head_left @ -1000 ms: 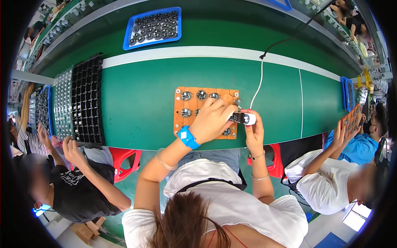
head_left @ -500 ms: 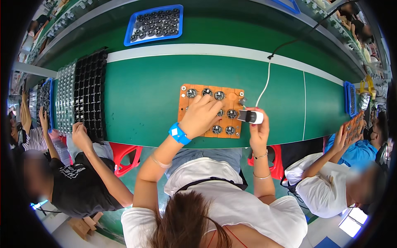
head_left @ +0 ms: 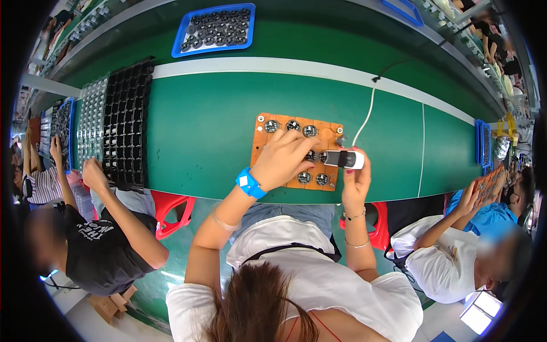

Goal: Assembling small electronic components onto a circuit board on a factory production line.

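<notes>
An orange board (head_left: 263, 137) with round recesses lies near the front edge of the green bench. Several small round black-and-silver circuit parts (head_left: 310, 131) sit in it. My left hand (head_left: 280, 158), with a blue band at the wrist, rests palm down over the board's middle. Its fingers are bent but apart, with thumb and forefinger on either side of a round part. Between the fingers of my right hand (head_left: 358, 178) is a small white-and-black handheld device (head_left: 345, 159). Its tip overlaps a round part at the board's right side; contact cannot be made out.
A white cable (head_left: 369, 108) runs from near the device to the back strip. The blue tray (head_left: 178, 45) of round parts stands at the back. Black cell trays (head_left: 126, 125) and clear ones (head_left: 91, 122) lie left. Co-workers sit on both sides; one at right holds a similar board (head_left: 489, 183).
The device now covers more of the right-hand round part in the middle row. The board sits slightly further right in view. The left co-worker's hand has moved away from the black tray.
</notes>
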The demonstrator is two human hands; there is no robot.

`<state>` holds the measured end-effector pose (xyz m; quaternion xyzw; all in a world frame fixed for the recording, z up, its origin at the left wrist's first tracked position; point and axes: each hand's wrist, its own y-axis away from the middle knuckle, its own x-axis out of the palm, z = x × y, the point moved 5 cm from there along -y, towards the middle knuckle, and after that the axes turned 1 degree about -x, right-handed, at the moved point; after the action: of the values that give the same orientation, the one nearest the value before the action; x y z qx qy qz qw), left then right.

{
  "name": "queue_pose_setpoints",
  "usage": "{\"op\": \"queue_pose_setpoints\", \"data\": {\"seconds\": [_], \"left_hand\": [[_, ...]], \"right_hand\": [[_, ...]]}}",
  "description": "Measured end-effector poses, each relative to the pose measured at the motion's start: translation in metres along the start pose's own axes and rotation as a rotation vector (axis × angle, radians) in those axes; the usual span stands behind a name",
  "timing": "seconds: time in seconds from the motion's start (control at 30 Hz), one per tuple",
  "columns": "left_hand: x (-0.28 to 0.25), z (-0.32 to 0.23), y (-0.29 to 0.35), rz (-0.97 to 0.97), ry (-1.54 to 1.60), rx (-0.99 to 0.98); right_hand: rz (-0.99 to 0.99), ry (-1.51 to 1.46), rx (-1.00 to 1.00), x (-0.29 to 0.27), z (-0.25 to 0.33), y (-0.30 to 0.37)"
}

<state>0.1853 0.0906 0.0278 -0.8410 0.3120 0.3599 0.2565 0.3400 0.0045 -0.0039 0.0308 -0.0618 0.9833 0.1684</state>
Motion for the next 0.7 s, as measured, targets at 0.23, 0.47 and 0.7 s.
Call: {"op": "queue_pose_setpoints", "data": {"seconds": [0.23, 0.47, 0.7], "left_hand": [[-0.014, 0.018, 0.019, 0.01, -0.121, -0.069], [-0.025, 0.011, 0.016, -0.092, 0.101, -0.067], [-0.021, 0.019, 0.023, -0.125, 0.345, -0.202]], "right_hand": [[0.13, 0.069, -0.062, 0.005, -0.001, -0.006], [0.307, 0.373, -0.194, 0.038, 0.009, -0.017], [0.321, 0.314, -0.182, 0.039, 0.006, -0.015]]}}
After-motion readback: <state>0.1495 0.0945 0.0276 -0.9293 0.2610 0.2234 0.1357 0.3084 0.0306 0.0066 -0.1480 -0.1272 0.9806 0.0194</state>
